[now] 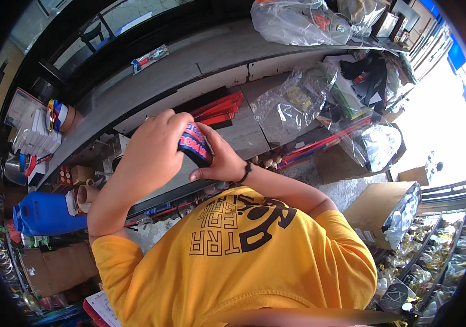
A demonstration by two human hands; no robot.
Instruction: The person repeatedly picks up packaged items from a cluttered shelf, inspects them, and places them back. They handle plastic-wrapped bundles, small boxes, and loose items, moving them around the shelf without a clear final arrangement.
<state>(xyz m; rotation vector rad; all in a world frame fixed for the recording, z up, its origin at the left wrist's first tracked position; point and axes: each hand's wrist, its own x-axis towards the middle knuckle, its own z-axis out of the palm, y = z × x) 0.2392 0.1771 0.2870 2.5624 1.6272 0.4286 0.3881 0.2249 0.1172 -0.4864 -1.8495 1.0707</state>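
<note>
Both of my hands hold a dark rolled or folded band (195, 144) printed with red and blue lettering, in front of my chest. My left hand (155, 143) grips its left side from above, and a ring shows on one finger. On the other side, my right hand (222, 157) has its fingers along the band's edge, with the thumb below; a dark bracelet circles that wrist. Just beyond the hands, flat red and black strips (218, 110) lie in a pile on the grey lower worktop (253, 133). My palms hide part of the band.
A raised grey shelf (216, 47) carries a plastic bag (294, 24) and a small packet (149, 59). Transparent plastic wrap (294, 96) lies at the worktop's right. A blue jerrycan (49, 214) stands left; a cardboard box (369, 208) and bagged goods (425, 261) are right.
</note>
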